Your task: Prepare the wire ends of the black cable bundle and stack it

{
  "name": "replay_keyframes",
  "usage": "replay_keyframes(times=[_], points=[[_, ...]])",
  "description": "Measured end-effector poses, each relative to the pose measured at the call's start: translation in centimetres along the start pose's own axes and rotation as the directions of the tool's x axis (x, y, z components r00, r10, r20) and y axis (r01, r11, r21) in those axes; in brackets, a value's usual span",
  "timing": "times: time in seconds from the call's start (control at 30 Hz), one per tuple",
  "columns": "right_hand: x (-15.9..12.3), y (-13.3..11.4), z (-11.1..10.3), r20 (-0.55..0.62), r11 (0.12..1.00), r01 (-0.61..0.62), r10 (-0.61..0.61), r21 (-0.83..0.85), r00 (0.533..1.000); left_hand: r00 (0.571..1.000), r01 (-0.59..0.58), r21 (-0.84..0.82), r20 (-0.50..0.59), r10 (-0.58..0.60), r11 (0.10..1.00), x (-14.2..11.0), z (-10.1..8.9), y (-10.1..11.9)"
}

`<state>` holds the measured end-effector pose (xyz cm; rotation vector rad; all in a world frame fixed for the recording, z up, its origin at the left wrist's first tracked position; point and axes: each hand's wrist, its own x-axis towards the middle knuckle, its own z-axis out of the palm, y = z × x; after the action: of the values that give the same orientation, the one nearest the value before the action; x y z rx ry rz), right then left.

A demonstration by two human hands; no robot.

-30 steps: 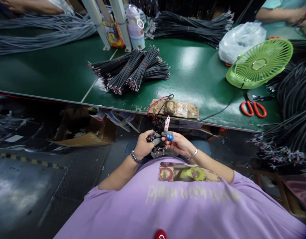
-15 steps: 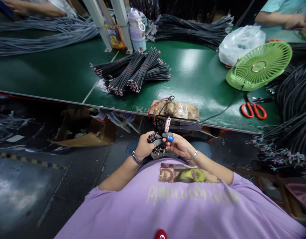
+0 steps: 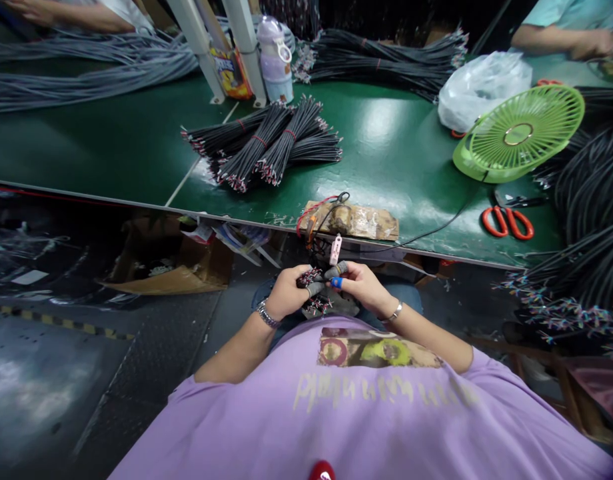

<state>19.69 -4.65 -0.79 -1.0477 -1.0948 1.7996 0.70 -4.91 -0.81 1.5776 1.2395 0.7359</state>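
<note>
My left hand [image 3: 290,293] is wrapped around a bundle of black cables [image 3: 317,305] whose ends show red and white wires. Grey covers sit on some of its fingertips. Close against the bundle's right side, my right hand [image 3: 362,288] is pinched, with a grey cover on one finger and a blue one on the thumb. Its fingertips meet at the wire ends, and whatever is between them is too small to make out. Just above the hands, a pink tag-like piece [image 3: 336,249] hangs at the table edge.
On the green table [image 3: 396,153] lie tied black cable bundles [image 3: 271,140], a taped cardboard piece [image 3: 369,221], orange-handled scissors [image 3: 508,221], a green fan [image 3: 519,137], a plastic bag [image 3: 479,90] and a bottle [image 3: 275,60]. Long black cables [image 3: 594,207] overhang the right edge. Co-workers' arms show behind.
My right hand has turned and its fingers have closed more tightly beside the bundle, the blue-covered thumb shifting slightly left. My left hand keeps its hold on the cables.
</note>
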Motion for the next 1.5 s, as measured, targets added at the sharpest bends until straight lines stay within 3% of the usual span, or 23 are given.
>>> replay_keyframes(times=[0.23,0.3,0.47,0.73,0.97,1.07,1.17,1.23,1.3,1.5], points=[[0.2,-0.5,-0.3,0.110,0.982,-0.115,0.132,-0.152,0.985,0.979,-0.071,0.161,0.198,0.038,0.984,0.1,-0.7,0.3],[0.3,-0.4,-0.3,0.101,0.976,-0.168,0.182,-0.136,0.978,0.977,-0.049,0.107,0.210,0.025,0.993,0.2,-0.6,0.5],[0.4,0.1,-0.4,0.026,0.971,-0.241,0.241,0.006,0.970,0.975,0.081,-0.223,0.220,-0.031,0.972,0.3,-0.2,0.9],[0.0,0.7,-0.9,0.029,0.983,-0.023,0.029,-0.180,0.999,0.990,0.086,-0.195,0.127,-0.062,0.977,0.2,-0.1,0.5],[-0.2,0.8,-0.1,-0.073,0.901,0.151,-0.197,-0.408,0.978,0.990,0.076,-0.177,0.128,-0.054,0.981,0.2,-0.1,0.8],[0.4,0.7,-0.1,-0.194,0.954,0.122,-0.179,-0.273,0.965,0.992,0.075,-0.212,0.112,-0.051,0.974,0.2,-0.2,1.0],[1.5,0.1,-0.7,-0.321,0.999,0.047,-0.044,-0.001,0.946,0.991,0.114,-0.339,0.111,-0.080,0.934,0.0,-0.2,1.2],[2.3,-0.5,-1.1,-0.266,0.986,-0.057,0.099,0.159,0.959,0.991,0.128,-0.425,0.080,-0.103,0.896,-0.1,0.0,1.4],[3.0,-1.0,-1.3,-0.164,0.966,-0.140,0.177,0.215,0.971,0.993,0.111,-0.479,0.030,-0.110,0.871,0.0,0.2,1.5],[3.8,-1.3,-0.5,-0.104,0.940,-0.113,0.153,0.322,0.983,0.986,0.029,-0.530,-0.127,-0.112,0.848,0.5,0.8,1.8]])
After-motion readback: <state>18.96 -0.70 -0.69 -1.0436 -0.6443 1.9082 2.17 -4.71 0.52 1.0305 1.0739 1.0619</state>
